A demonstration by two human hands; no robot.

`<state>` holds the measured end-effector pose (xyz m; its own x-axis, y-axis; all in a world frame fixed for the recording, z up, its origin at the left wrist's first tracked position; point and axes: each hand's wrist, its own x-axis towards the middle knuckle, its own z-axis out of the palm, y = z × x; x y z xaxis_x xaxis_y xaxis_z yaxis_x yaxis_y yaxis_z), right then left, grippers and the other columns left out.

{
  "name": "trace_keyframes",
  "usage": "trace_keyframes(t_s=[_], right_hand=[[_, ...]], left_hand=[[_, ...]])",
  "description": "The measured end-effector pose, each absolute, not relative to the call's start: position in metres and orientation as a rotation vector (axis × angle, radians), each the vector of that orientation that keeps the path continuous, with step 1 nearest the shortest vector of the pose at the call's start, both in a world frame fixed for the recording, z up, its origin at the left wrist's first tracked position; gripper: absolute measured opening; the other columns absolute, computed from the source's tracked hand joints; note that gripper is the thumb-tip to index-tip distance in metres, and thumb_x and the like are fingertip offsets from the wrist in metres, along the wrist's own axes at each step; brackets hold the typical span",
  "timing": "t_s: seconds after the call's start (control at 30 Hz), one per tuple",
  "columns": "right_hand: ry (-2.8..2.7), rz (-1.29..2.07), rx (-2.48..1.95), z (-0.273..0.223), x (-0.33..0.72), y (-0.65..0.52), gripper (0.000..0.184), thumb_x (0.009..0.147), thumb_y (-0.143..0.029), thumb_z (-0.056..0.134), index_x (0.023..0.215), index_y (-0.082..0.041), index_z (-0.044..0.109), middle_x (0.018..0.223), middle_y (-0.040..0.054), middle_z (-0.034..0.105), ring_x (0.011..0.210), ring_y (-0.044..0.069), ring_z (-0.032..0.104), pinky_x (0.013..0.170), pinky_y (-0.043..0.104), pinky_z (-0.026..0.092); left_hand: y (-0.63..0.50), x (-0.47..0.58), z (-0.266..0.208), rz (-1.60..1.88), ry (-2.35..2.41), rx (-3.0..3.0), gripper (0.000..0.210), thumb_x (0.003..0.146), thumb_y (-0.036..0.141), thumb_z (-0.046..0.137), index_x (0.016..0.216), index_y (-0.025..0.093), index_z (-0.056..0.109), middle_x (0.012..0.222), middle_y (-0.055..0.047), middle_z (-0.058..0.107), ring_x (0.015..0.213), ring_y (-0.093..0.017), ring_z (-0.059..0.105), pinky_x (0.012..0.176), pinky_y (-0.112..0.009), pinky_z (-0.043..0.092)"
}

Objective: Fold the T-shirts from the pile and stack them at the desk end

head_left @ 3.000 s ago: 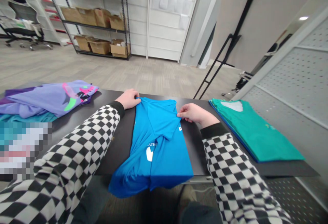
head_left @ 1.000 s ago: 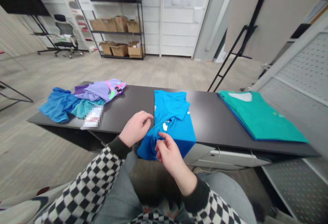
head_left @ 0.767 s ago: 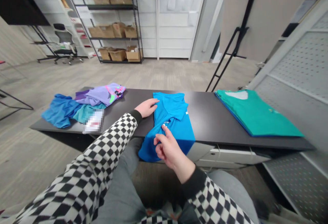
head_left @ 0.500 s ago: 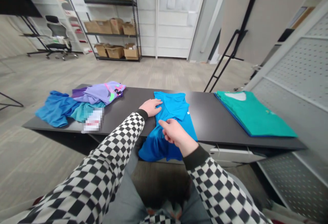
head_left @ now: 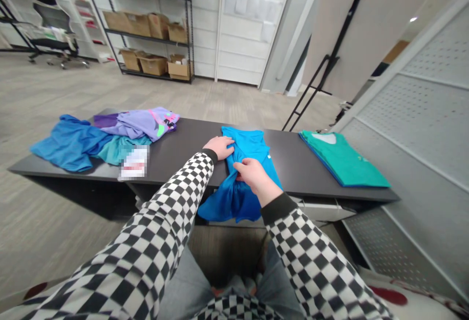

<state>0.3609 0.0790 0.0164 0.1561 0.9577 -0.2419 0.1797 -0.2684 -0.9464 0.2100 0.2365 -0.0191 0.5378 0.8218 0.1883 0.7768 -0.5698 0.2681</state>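
Observation:
A bright blue T-shirt lies partly folded in front of me, its lower part hanging over the table's near edge. My left hand rests flat on the shirt's left side, fingers stretched out. With thumb and fingers closed, my right hand pinches the shirt's fabric near the middle, and creases run down from the pinch. A small white tag shows at the shirt's right side.
The dark table carries a loose heap of clothes on the left: a blue garment, a teal one and a purple one. Folded green clothing lies at the right. A perforated panel stands beyond it.
My right hand has closed on the shirt's fabric and pulled it into creases. My left hand stays on the shirt's left side. The camera view has shifted slightly.

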Motion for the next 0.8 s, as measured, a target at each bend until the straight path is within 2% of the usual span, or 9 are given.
trace_keyframes(t_s=[0.07,0.2,0.3,0.4,0.47,0.57,0.63,0.8], right_hand=[[-0.912,1.332,-1.412,0.017,0.361,0.07,0.034,0.088,-0.025,0.078,0.075,-0.027,0.046,0.057,-0.0057,0.055,0.056,0.016,0.059,0.061,0.029,0.054],[-0.579,1.5,-1.276,0.022,0.363,0.06,0.01,0.096,-0.021,0.064,0.088,-0.026,0.059,0.069,0.0008,0.067,0.062,0.019,0.064,0.065,0.031,0.056],[-0.448,1.575,-1.241,0.027,0.365,0.057,0.015,0.102,-0.023,0.055,0.091,-0.024,0.065,0.075,0.0054,0.071,0.069,0.022,0.069,0.068,0.033,0.057],[-0.4,1.587,-1.198,0.029,0.367,0.055,0.014,0.102,-0.026,0.058,0.092,-0.024,0.067,0.077,0.0055,0.073,0.074,0.023,0.07,0.068,0.035,0.057],[-0.432,1.571,-1.189,0.028,0.367,0.052,0.005,0.095,-0.024,0.071,0.092,-0.024,0.067,0.078,0.0035,0.074,0.073,0.022,0.069,0.068,0.034,0.055],[-0.585,1.523,-1.182,0.025,0.367,0.047,0.031,0.072,-0.014,0.088,0.085,-0.025,0.062,0.075,-0.0014,0.072,0.07,0.019,0.066,0.066,0.031,0.051],[-0.679,1.511,-1.204,0.022,0.367,0.044,0.038,0.063,-0.01,0.088,0.081,-0.025,0.057,0.071,-0.0038,0.068,0.066,0.016,0.062,0.063,0.03,0.047],[-0.706,1.585,-1.28,0.018,0.37,0.035,0.038,0.056,-0.01,0.07,0.081,-0.027,0.048,0.063,-0.0096,0.056,0.058,0.014,0.052,0.059,0.03,0.038]], left_hand=[[0.237,0.21,-0.019,0.449,1.366,2.615,0.058,0.11,0.048,0.049,0.162,0.03,0.067,0.175,-0.004,0.055,0.166,-0.031,0.047,0.141,-0.051,0.032],[0.237,0.211,-0.02,0.456,1.362,2.608,0.059,0.11,0.048,0.048,0.162,0.028,0.067,0.175,-0.005,0.055,0.166,-0.03,0.046,0.141,-0.051,0.031],[0.237,0.211,-0.02,0.451,1.362,2.602,0.059,0.11,0.048,0.048,0.162,0.028,0.066,0.176,-0.004,0.055,0.166,-0.03,0.046,0.141,-0.052,0.03],[0.237,0.211,-0.019,0.443,1.37,2.599,0.059,0.11,0.048,0.047,0.162,0.029,0.066,0.176,-0.003,0.054,0.166,-0.029,0.046,0.141,-0.053,0.029],[0.236,0.211,-0.019,0.44,1.379,2.598,0.058,0.11,0.048,0.047,0.162,0.031,0.066,0.176,-0.002,0.054,0.166,-0.029,0.046,0.142,-0.052,0.028],[0.236,0.211,-0.019,0.436,1.39,2.598,0.058,0.11,0.047,0.047,0.163,0.031,0.065,0.177,-0.002,0.053,0.167,-0.028,0.045,0.142,-0.052,0.028],[0.236,0.211,-0.018,0.434,1.396,2.596,0.059,0.11,0.046,0.046,0.163,0.03,0.065,0.177,-0.003,0.052,0.167,-0.028,0.045,0.142,-0.053,0.028],[0.236,0.21,-0.017,0.424,1.398,2.591,0.06,0.109,0.046,0.046,0.164,0.029,0.064,0.178,-0.003,0.052,0.166,-0.027,0.046,0.142,-0.053,0.028]])
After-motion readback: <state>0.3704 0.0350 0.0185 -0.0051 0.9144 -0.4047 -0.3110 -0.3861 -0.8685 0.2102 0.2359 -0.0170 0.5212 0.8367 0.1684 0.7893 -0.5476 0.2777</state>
